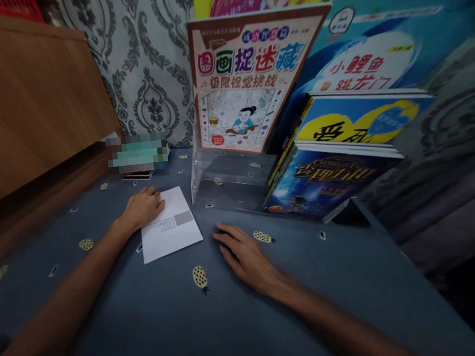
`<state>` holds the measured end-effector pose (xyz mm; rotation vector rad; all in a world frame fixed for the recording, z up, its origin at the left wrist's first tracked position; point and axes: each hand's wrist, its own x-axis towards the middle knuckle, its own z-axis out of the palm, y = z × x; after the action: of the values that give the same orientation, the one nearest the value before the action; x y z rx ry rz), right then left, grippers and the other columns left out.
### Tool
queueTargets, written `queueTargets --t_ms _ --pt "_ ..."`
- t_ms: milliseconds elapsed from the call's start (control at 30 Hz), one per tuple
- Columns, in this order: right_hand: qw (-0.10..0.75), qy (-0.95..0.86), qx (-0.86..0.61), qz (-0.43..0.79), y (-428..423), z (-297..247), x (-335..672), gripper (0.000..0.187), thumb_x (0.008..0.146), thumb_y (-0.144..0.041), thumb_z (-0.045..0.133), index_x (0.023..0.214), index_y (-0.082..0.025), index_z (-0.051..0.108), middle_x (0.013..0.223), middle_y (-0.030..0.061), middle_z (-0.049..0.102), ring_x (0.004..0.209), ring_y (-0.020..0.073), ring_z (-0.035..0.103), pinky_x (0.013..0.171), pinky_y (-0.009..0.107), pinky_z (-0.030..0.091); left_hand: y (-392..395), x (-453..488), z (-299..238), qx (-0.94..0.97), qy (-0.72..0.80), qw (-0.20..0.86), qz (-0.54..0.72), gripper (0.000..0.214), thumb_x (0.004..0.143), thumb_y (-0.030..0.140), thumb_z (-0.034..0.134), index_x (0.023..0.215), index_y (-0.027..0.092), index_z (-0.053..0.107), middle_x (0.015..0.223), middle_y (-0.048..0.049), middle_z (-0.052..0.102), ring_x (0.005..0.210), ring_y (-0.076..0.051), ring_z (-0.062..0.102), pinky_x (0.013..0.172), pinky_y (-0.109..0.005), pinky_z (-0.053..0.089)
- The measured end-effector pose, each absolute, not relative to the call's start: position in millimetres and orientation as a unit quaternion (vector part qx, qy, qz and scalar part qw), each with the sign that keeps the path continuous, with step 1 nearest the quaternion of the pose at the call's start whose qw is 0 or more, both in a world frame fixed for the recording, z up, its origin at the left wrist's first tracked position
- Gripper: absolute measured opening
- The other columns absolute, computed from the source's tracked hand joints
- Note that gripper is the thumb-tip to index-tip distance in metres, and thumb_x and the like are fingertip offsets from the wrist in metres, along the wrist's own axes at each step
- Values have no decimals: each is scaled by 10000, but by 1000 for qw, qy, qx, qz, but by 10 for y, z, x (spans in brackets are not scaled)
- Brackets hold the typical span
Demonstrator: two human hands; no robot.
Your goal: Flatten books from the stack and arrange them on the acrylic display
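Note:
A white booklet (171, 237) with a small grey block and fine print on its face lies flat on the dark blue-grey patterned tablecloth (159, 318). My left hand (144, 207) rests on the booklet's upper left edge, its fingers lying over the paper. To the right of the booklet, my right hand (241, 254) is spread low over the cloth, fingers stretched toward the booklet but apart from it. Nothing shows in the right hand. The left thumb is hard to make out.
A clear acrylic stand (225, 182) holds a picture-puzzle book (248, 85). Beside it stand a blue fantasy book (327, 176) and a blue-and-yellow book (351, 122). A blurred stack (138, 153) sits at the back left, near a wooden cabinet (31, 98).

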<state>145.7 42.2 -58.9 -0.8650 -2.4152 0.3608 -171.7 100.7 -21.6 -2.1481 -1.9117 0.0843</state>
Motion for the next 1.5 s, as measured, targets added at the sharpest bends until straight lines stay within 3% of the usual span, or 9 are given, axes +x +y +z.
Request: queueTargets --t_ms 333,600,833,1100,1233,1500 --pt "303 -879 -326 174 407 -502 1449 363 997 -218 406 1301 -208 603 1307 119 626 1232 244 579 1055 484 497 867 -1511 -35 -770 -626 73 102 402 950 474 429 885 186 702 1031 -110 665 945 -269 639 853 -372 474" --pt "322 -862 -332 206 427 -479 1457 345 991 -217 423 1267 -199 629 1278 119 652 1215 237 598 1026 459 512 717 -1322 0 -793 -604 -1 83 480 915 605 476 863 190 712 969 -112 669 934 -296 642 891 -415 449" --pt "336 -855 -333 213 426 -464 1454 322 992 -222 442 1247 -201 638 1238 109 677 1186 233 603 1012 463 509 485 -946 168 -840 -531 -11 110 369 939 504 508 873 185 681 1009 -107 642 925 -264 620 848 -380 467" --pt "350 -871 -319 127 406 -485 1432 314 953 -149 474 1206 -198 654 1190 124 699 1159 266 608 1005 528 475 302 -578 37 -909 -417 9 14 359 1002 401 451 1146 96 575 1140 -128 566 1070 -265 506 914 -385 441" --pt "342 -876 -332 70 362 -467 1416 298 935 -113 480 1140 -205 675 1131 106 727 1141 279 614 1047 582 405 301 -519 -68 -909 -415 35 5 413 1011 441 427 1200 96 552 1168 -124 558 1082 -268 485 938 -402 428" --pt "275 -889 -360 60 329 -420 1428 280 929 -103 469 1093 -178 683 1127 118 733 1099 264 645 1077 547 394 277 -367 -231 -872 -481 96 -10 521 1049 425 241 1277 56 529 1196 -179 569 1065 -286 504 884 -424 419"
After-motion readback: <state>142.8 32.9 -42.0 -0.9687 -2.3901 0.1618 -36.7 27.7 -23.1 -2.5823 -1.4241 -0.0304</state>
